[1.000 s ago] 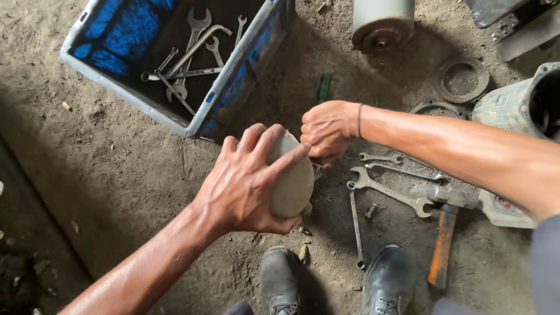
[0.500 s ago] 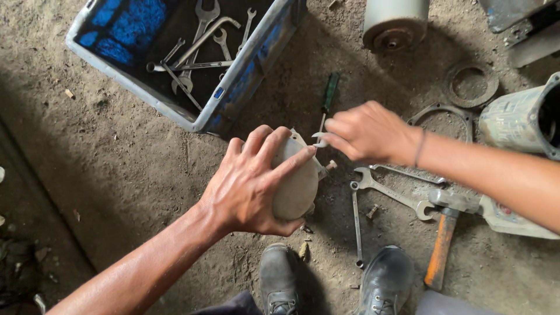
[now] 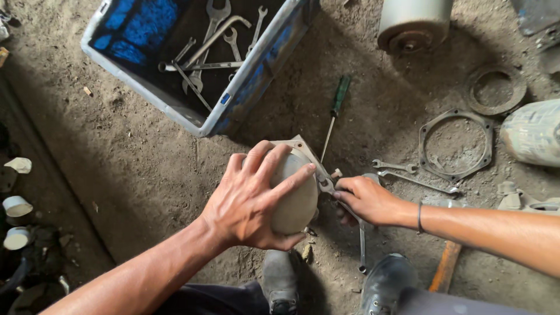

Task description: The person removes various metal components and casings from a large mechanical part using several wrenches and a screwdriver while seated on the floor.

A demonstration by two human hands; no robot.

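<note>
Right hand dropped lower | fingers clamped on wrench | left hand fingers spread, gripping round cover

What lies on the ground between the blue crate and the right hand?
A green-handled screwdriver lies between the crate and the right hand, seen in the head view.

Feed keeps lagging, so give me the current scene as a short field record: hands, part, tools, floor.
left hand: spread over a rounded grey cover, gripping it
right hand: at the cover's edge, fingers closed on a wrench
screwdriver: green handle, lying on the dirt beyond the cover
crate: blue, holds spanners
gasket: flat on the floor, right
hammer: wooden handle, by the right shoe
</note>
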